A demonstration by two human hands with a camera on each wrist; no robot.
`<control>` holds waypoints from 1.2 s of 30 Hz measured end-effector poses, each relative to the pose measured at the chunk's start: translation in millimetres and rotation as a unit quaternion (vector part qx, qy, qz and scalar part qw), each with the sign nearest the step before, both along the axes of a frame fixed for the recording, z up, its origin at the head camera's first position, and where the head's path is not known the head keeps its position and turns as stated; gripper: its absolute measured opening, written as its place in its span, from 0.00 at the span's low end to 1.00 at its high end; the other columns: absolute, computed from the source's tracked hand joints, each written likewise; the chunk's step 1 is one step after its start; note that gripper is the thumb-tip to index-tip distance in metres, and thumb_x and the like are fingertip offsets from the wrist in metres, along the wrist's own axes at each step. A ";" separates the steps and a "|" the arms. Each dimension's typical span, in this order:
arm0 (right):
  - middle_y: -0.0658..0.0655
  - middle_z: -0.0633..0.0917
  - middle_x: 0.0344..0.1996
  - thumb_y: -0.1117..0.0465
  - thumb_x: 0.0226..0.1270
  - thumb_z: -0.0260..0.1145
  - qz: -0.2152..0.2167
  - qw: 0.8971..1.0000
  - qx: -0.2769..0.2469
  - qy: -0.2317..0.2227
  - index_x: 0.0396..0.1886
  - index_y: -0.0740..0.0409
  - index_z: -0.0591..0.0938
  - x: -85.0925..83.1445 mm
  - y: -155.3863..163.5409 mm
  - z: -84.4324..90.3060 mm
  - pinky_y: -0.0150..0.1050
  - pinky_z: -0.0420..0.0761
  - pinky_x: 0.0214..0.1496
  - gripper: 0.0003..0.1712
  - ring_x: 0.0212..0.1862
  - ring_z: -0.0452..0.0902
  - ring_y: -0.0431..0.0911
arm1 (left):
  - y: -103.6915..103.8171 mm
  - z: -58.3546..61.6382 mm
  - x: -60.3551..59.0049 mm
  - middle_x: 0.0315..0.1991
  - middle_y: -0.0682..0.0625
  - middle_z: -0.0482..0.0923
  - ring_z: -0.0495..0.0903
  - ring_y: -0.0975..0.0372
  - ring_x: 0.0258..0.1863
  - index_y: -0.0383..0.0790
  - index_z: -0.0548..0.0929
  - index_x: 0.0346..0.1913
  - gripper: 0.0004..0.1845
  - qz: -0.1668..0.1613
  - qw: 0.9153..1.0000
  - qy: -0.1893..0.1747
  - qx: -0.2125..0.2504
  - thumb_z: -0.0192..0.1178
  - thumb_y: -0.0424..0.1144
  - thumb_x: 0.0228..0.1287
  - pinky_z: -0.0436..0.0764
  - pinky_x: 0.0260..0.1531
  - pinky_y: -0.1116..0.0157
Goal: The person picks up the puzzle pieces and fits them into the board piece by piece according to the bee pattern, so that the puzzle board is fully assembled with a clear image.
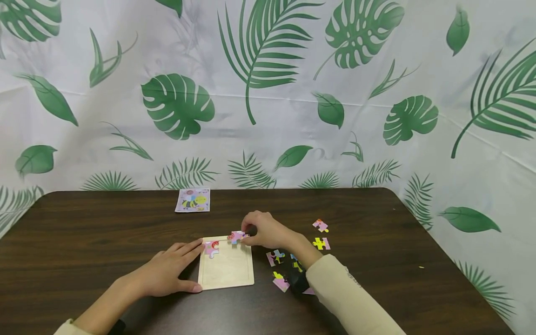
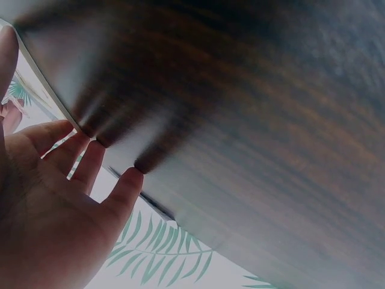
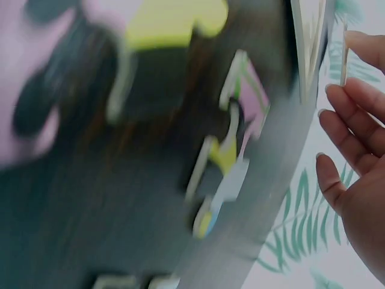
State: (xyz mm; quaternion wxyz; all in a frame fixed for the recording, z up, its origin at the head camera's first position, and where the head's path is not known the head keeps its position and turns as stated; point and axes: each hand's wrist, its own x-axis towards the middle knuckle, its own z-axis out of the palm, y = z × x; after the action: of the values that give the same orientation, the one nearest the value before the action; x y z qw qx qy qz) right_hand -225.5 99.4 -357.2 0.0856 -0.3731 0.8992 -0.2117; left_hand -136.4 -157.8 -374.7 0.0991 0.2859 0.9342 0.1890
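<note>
A pale square wooden puzzle tray (image 1: 226,271) lies on the table with one pink jigsaw piece (image 1: 211,250) in its far left corner. My left hand (image 1: 167,271) rests along the tray's left side, fingertips at the far corner and thumb at the near one. Its fingers are extended in the left wrist view. Over the tray's far right part, my right hand (image 1: 266,231) pinches a pink puzzle piece with red (image 1: 236,236) between thumb and fingertips. That held piece (image 3: 344,57) appears edge-on in the right wrist view, tilted up from the tray.
Several loose puzzle pieces (image 1: 275,257) lie right of the tray, some partly hidden under my right forearm. Two more stand farther off, one pink (image 1: 320,225) and one yellow (image 1: 320,243). A bee picture card (image 1: 193,200) lies near the table's far edge. Behind hangs a leaf-print cloth (image 1: 268,135).
</note>
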 end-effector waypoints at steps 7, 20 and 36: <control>0.45 0.77 0.30 0.57 0.55 0.70 -0.001 1.000 0.018 -0.003 0.32 0.55 0.79 5.5 -17.1 -2.7 0.41 0.62 0.46 0.09 0.39 0.68 0.40 | 0.9 -0.1 0.5 0.67 0.41 0.57 0.61 0.46 0.59 0.35 0.62 0.67 0.49 0.004 1.000 0.003 -0.004 0.59 0.65 0.48 0.64 0.44 0.38; 0.45 0.76 0.30 0.55 0.53 0.70 0.006 0.999 0.039 0.027 0.31 0.55 0.80 10.3 -28.6 -6.7 0.34 0.59 0.40 0.11 0.38 0.67 0.39 | 0.5 -0.7 0.6 0.67 0.41 0.57 0.61 0.46 0.59 0.35 0.62 0.66 0.49 0.000 1.000 0.010 -0.004 0.58 0.66 0.49 0.65 0.43 0.38; 0.44 0.73 0.30 0.54 0.52 0.71 0.003 0.998 0.059 0.032 0.31 0.55 0.80 11.6 -30.4 -5.7 0.33 0.58 0.38 0.11 0.38 0.67 0.38 | 0.7 -1.2 -0.3 0.67 0.41 0.57 0.61 0.46 0.59 0.35 0.62 0.67 0.49 0.001 1.000 0.005 -0.008 0.58 0.66 0.48 0.64 0.43 0.37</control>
State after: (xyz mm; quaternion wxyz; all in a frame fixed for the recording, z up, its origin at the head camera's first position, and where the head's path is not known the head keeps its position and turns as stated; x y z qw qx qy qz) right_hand -214.0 69.0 -362.9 0.0789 -0.3772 0.9112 -0.1459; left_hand -136.8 -157.1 -376.0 0.0968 0.2851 0.9364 0.1801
